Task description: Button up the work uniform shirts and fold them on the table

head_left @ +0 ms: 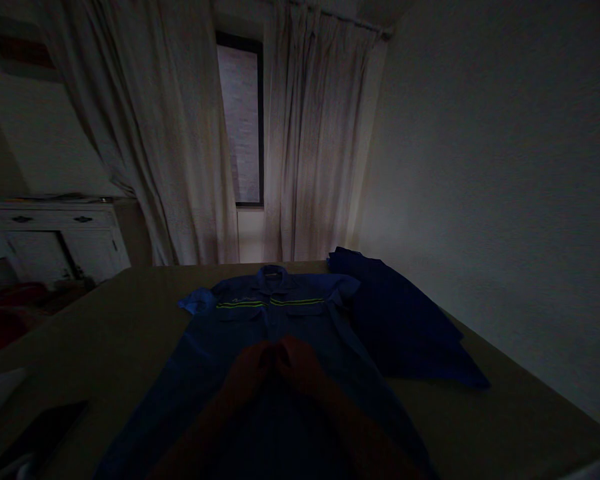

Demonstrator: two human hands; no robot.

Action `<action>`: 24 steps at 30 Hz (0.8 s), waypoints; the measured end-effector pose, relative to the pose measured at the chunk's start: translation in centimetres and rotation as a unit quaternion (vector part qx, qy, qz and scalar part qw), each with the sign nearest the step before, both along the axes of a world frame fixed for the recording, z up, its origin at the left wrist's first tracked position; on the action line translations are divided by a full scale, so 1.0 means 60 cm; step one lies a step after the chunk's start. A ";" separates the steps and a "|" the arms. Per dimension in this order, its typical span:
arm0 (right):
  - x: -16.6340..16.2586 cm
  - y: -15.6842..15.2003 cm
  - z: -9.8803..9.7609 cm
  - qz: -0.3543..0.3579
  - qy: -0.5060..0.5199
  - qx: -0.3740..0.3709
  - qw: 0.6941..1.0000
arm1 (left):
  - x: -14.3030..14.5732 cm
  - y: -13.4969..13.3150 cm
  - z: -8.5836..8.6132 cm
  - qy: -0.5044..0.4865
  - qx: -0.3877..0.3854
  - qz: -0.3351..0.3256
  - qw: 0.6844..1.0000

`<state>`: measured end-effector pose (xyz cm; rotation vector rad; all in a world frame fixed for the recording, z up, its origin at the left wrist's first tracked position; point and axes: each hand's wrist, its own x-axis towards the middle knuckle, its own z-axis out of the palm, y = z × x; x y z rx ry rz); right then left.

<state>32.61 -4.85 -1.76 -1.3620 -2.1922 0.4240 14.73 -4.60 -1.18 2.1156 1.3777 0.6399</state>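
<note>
A blue work shirt [200,353] with yellow-green stripes across the chest lies spread out, front up, its collar pointing away from me. My left hand [250,367] and my right hand [300,363] meet over the middle of its front, just below the chest pockets. Both have curled fingers with the fingertips close together at the shirt's front opening. The dim light hides what exactly is pinched, though the shirt's front lies right under them.
Dark blue folded cloth [405,320] lies to the shirt's right, near the wall [505,200]. A dark flat object [43,430] and something white [0,393] rest on the table [105,333] at left. Behind are curtains [180,133], a window [240,120] and a white cabinet [90,240].
</note>
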 end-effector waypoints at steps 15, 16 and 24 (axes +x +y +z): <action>0.000 0.004 0.009 -0.020 0.177 -0.047 0.983 | 0.006 -0.009 -0.004 0.094 0.110 0.019 0.989; 0.002 0.004 0.013 -0.033 0.195 -0.043 0.979 | 0.004 -0.008 -0.004 0.086 0.112 0.008 0.990; 0.027 -0.023 0.089 -0.056 0.161 -0.006 0.985 | 0.003 -0.004 -0.004 0.055 0.123 0.012 0.991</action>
